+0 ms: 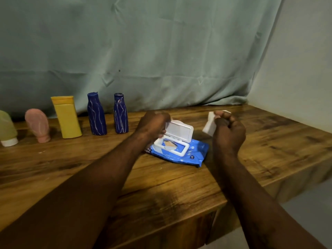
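My head camera shows the blue wipes pack lying flat on the wooden table, near the middle and between my two arms. Its white lid stands open and tilted back. My left hand grips the left edge of the lid with curled fingers. My right hand is raised just right of the pack and pinches a white wipe, which hangs apart from the pack. To the left, before the green cloth, stand a dark blue bottle, a second dark blue bottle, a yellow bottle, a pink tube and a green tube.
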